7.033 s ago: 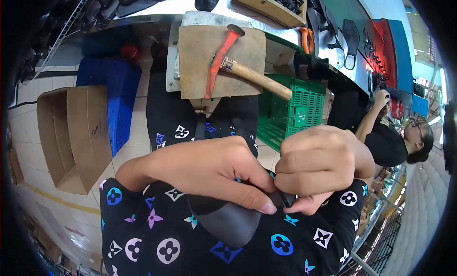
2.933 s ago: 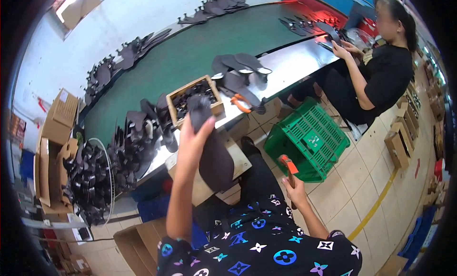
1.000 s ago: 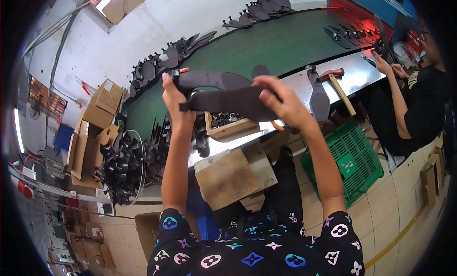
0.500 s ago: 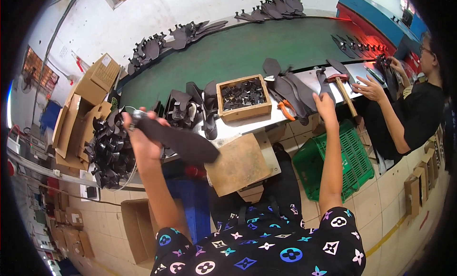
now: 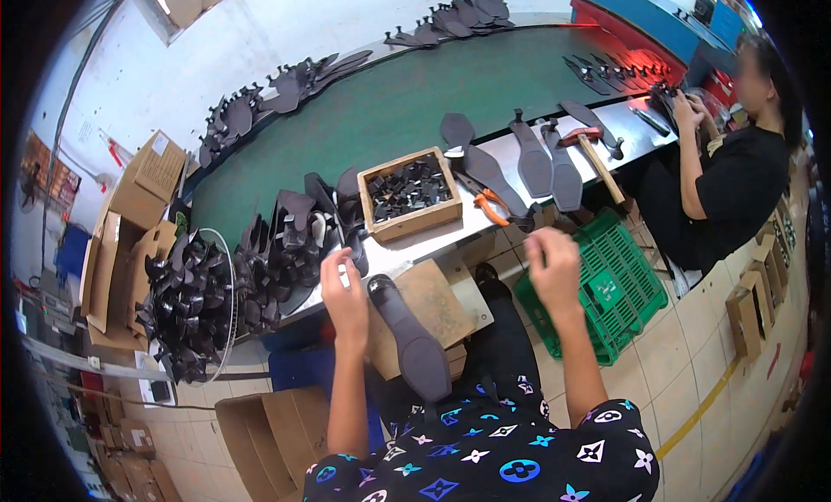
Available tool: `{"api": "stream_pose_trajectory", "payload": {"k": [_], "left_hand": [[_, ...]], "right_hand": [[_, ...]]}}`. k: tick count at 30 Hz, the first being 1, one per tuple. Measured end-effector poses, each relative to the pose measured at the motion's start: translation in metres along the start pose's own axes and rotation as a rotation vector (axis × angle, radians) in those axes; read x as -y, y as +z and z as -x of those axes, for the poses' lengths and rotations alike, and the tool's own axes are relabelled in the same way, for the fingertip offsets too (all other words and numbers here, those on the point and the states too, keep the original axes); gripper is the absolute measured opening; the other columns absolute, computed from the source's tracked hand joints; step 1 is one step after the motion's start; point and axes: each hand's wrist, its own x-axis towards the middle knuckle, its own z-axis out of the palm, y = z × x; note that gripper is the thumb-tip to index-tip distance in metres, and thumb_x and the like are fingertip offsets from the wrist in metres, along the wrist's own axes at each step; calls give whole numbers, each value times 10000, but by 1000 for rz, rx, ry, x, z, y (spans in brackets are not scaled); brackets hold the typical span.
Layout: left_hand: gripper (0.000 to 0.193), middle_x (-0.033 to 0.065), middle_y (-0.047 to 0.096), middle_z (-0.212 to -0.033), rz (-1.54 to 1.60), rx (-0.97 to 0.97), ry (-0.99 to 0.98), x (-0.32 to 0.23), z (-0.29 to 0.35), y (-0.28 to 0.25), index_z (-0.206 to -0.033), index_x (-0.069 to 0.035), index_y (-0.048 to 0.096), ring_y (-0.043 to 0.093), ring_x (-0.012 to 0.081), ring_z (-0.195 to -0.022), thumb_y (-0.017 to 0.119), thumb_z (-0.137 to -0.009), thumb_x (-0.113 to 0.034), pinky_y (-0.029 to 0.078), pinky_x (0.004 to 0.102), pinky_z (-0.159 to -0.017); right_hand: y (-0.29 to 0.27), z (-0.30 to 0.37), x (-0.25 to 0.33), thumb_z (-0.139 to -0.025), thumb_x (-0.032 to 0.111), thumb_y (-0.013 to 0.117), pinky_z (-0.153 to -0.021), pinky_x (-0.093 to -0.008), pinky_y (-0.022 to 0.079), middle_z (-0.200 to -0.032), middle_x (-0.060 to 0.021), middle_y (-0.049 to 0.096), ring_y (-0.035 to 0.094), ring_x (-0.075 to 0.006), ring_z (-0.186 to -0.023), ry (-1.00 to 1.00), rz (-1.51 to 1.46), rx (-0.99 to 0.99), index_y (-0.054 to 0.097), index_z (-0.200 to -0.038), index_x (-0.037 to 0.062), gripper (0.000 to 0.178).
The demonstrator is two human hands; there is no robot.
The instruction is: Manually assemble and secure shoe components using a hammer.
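A dark shoe sole [image 5: 415, 350] lies across the tan board [image 5: 443, 299] over my lap, its narrow heel end pointing away from me. Just left of that heel end is my left hand [image 5: 344, 296], fingers apart and holding nothing. My right hand [image 5: 554, 268] hovers above the near edge of the bench, its fingers bent and blurred, so I cannot make out whether anything is in them. Orange-handled pliers [image 5: 492, 206] lie beyond it, beside several flat heeled soles [image 5: 534, 169]. A wooden box [image 5: 414, 228] of small black pieces stands on the bench.
A hammer [image 5: 599, 163] rests on the bench to the right, its handle overhanging the edge. Below stands a green crate [image 5: 619, 286]. Piled dark shoe parts [image 5: 186, 307] and cardboard boxes [image 5: 108, 273] crowd the left. A co-worker [image 5: 736, 173] sits at right, handling dark pieces.
The sole in my left hand has come down onto the board and been let go. My right hand has drawn back from the soles on the bench toward me.
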Motion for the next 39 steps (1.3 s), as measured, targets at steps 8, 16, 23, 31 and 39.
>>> {"api": "stream_pose_trajectory", "payload": {"k": [8, 16, 23, 31, 39], "left_hand": [[167, 166, 692, -997, -472, 492, 308, -4, -99, 61, -1023, -20, 685, 651, 341, -984, 617, -952, -154, 528, 445, -833], [204, 161, 751, -898, -1052, 845, 403, 8, -150, 113, -886, -59, 775, 740, 332, -874, 803, -784, -234, 580, 452, -789], [288, 173, 728, -890, -687, 1080, 330, 27, -176, 102, -927, -4, 694, 720, 331, -911, 834, -740, -172, 560, 429, -753], [225, 237, 720, -924, -742, 1096, 474, 12, -171, 101, -932, 23, 736, 720, 365, -888, 777, -725, -55, 576, 425, -756], [160, 217, 731, -969, -867, 1017, 406, -3, -153, 121, -948, 10, 733, 725, 371, -942, 635, -833, -43, 589, 446, -786]], "right_hand": [[-19, -111, -192, -958, 343, 641, -857, -488, 542, -1124, -199, 621, 617, -380, -1099, 228, 546, -30, 568, -1237, -20, 464], [7, -132, -236, -971, 394, 628, -719, -509, 581, -845, -241, 692, 702, -433, -786, 364, 449, 104, 582, -997, -34, 431], [-35, -57, -157, -951, 304, 699, -570, -401, 497, -715, -160, 665, 668, -297, -624, 441, -207, -92, 574, -997, 29, 305], [-28, 43, -7, -937, 116, 694, -505, -270, 366, -626, 0, 533, 460, -51, -562, 376, -803, -45, 664, -937, 6, 115], [-42, 65, 10, -993, 82, 605, -432, -231, 285, -552, 44, 473, 356, -21, -444, 462, -905, 121, 642, -997, -10, 99]]}}
